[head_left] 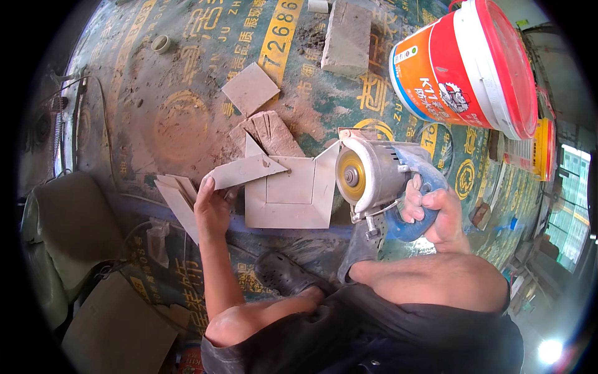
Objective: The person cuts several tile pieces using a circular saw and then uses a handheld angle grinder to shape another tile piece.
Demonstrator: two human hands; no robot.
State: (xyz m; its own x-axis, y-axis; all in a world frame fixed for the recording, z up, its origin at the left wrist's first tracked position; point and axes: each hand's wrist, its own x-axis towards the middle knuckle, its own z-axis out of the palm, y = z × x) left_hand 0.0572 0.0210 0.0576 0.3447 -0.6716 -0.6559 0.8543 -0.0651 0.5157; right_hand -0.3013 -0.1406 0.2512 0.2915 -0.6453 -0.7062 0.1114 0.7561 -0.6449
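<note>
Left hand (212, 209) pinches a tile offcut (246, 171), lifting it at 10 o'clock off the notched tile (289, 202). Right hand (436, 215) wraps closed around the angle grinder (374, 181), at 3 o'clock, disc clear of fingers.

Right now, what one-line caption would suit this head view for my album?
Left hand holds a long tile offcut over a notched tile while the right hand grips a cutting tool beside it.
</note>
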